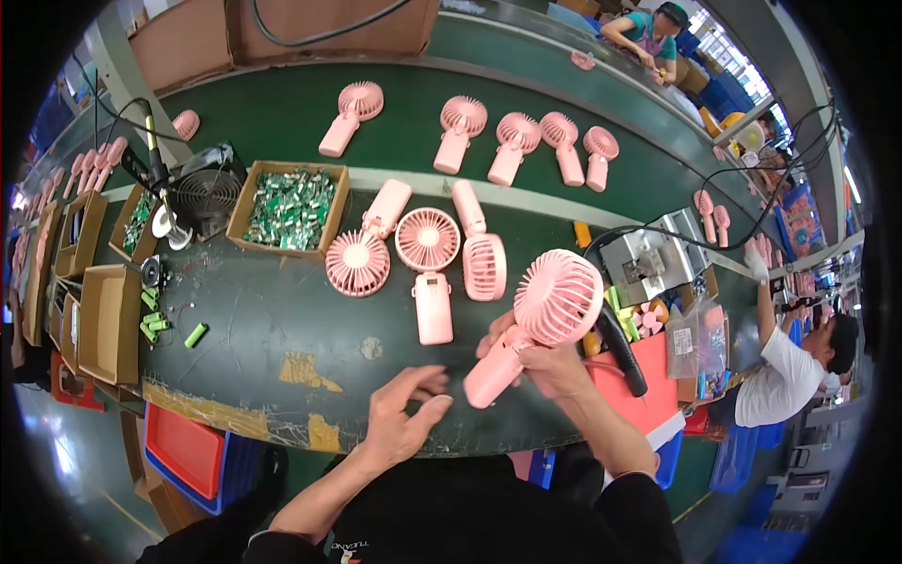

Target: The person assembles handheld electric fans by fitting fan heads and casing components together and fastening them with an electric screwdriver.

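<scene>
My right hand (pixel 554 369) is closed around a pink handheld fan (pixel 558 297), its round grille tilted up and its handle pointing down to the left. Just left of that handle, my left hand (pixel 406 414) hovers over the bench with thumb and fingers apart, holding nothing. Beyond my hands, three more pink fans lie on the dark bench: one with its grille toward me (pixel 358 264), a middle one with its handle toward me (pixel 433 308), and one turned on its side (pixel 484 266).
A cardboard box of green circuit boards (pixel 289 207) stands at the back left, near a soldering iron (pixel 157 160) and loose green battery cells (pixel 195 335). Several pink fans lie on the green conveyor belt (pixel 404 122). A metal fixture (pixel 648 258) stands right. Co-workers (pixel 789 371) sit nearby.
</scene>
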Demonstrator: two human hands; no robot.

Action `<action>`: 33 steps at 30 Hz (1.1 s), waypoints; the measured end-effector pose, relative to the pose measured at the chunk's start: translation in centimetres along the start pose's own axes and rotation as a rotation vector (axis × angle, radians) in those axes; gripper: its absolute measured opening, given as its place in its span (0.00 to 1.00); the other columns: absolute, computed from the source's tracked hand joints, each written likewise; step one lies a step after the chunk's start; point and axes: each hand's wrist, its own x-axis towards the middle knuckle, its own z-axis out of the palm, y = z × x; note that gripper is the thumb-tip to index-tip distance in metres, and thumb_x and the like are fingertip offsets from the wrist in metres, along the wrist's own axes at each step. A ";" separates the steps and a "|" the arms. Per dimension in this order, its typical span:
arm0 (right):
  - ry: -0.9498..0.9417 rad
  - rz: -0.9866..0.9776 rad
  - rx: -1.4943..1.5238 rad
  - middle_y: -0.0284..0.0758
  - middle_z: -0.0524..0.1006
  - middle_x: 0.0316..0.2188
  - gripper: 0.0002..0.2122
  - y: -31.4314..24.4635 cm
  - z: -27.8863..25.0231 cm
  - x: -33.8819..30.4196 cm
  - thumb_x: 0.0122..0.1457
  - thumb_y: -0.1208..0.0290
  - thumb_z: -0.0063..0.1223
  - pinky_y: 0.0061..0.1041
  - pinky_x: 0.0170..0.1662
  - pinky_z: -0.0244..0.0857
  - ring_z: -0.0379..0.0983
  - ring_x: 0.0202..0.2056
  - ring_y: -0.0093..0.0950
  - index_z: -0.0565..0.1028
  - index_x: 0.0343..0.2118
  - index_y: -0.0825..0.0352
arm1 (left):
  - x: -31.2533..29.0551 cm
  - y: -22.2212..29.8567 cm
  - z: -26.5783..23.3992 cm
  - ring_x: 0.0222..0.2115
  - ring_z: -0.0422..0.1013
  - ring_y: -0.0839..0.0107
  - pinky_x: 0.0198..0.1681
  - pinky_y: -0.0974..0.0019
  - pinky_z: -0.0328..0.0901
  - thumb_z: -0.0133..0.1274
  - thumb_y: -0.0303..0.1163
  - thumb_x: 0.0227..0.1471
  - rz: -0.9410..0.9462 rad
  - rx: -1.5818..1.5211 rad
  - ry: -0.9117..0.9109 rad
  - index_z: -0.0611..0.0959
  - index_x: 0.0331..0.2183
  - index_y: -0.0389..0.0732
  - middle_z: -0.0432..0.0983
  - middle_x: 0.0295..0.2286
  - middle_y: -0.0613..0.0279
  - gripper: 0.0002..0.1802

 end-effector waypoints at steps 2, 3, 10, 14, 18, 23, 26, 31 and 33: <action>0.000 -0.097 0.232 0.42 0.76 0.38 0.25 2.5 1.5 -0.1 0.41 0.67 0.69 0.28 0.37 0.72 0.75 0.39 0.34 0.70 0.41 0.69 | -0.1 0.7 0.4 0.29 0.75 0.70 0.32 0.68 0.71 0.50 0.28 0.57 -0.148 -0.188 -0.082 0.75 0.42 0.29 0.77 0.32 0.53 0.13; -0.001 -0.085 0.245 0.42 0.76 0.38 0.25 3.2 1.3 0.0 0.41 0.67 0.69 0.28 0.37 0.72 0.75 0.39 0.34 0.70 0.41 0.69 | 0.4 1.3 0.2 0.28 0.75 0.69 0.31 0.67 0.71 0.50 0.30 0.58 -0.426 -0.456 -0.223 0.74 0.42 0.29 0.77 0.31 0.53 0.14; -0.068 -0.103 0.316 0.45 0.76 0.43 0.37 3.9 1.0 0.0 0.40 0.63 0.73 0.42 0.52 0.68 0.72 0.49 0.41 0.65 0.53 0.70 | -0.3 0.8 0.3 0.24 0.74 0.72 0.27 0.69 0.70 0.53 0.35 0.57 -0.606 -0.609 -0.255 0.74 0.39 0.31 0.76 0.27 0.55 0.16; 0.028 -0.179 0.224 0.46 0.72 0.49 0.36 3.3 0.1 -1.0 0.48 0.58 0.67 0.42 0.52 0.67 0.72 0.50 0.40 0.62 0.56 0.71 | -0.7 0.6 -0.3 0.25 0.74 0.75 0.27 0.71 0.70 0.56 0.36 0.56 -0.574 -0.474 -0.211 0.74 0.39 0.32 0.77 0.27 0.57 0.17; 0.112 -0.152 0.155 0.44 0.71 0.51 0.37 3.5 -0.1 -1.3 0.50 0.56 0.64 0.42 0.52 0.67 0.71 0.51 0.38 0.61 0.57 0.73 | -1.0 0.8 -0.6 0.25 0.74 0.75 0.28 0.72 0.70 0.57 0.36 0.56 -0.555 -0.433 -0.171 0.74 0.40 0.32 0.77 0.27 0.57 0.17; 0.176 -0.127 0.167 0.43 0.71 0.52 0.37 4.0 0.4 -1.7 0.50 0.59 0.63 0.40 0.54 0.66 0.71 0.51 0.38 0.59 0.58 0.74 | -0.3 1.3 -0.5 0.23 0.73 0.74 0.24 0.73 0.68 0.52 0.40 0.59 -0.569 -0.553 -0.381 0.73 0.45 0.32 0.77 0.30 0.56 0.21; 0.133 -0.186 0.180 0.42 0.71 0.51 0.36 4.5 0.5 -2.0 0.50 0.61 0.63 0.38 0.54 0.66 0.71 0.50 0.37 0.60 0.57 0.75 | 0.9 1.7 -0.4 0.20 0.71 0.74 0.19 0.74 0.64 0.45 0.48 0.62 -0.748 -1.053 -0.518 0.71 0.49 0.33 0.76 0.32 0.55 0.27; 0.256 -0.230 -0.126 0.40 0.72 0.49 0.30 1.4 -0.8 -4.0 0.50 0.68 0.61 0.35 0.50 0.68 0.73 0.47 0.33 0.64 0.55 0.74 | 0.4 1.1 -0.6 0.18 0.67 0.77 0.18 0.74 0.60 0.46 0.50 0.60 -0.730 -0.934 -0.454 0.68 0.54 0.35 0.74 0.31 0.57 0.31; 0.533 -0.255 -0.644 0.39 0.74 0.45 0.25 -0.6 -3.2 -6.0 0.50 0.73 0.60 0.32 0.45 0.68 0.73 0.43 0.31 0.68 0.52 0.72 | 0.7 1.3 -0.8 0.22 0.68 0.77 0.25 0.74 0.63 0.51 0.42 0.58 -0.655 -0.499 -0.517 0.67 0.56 0.36 0.73 0.32 0.58 0.29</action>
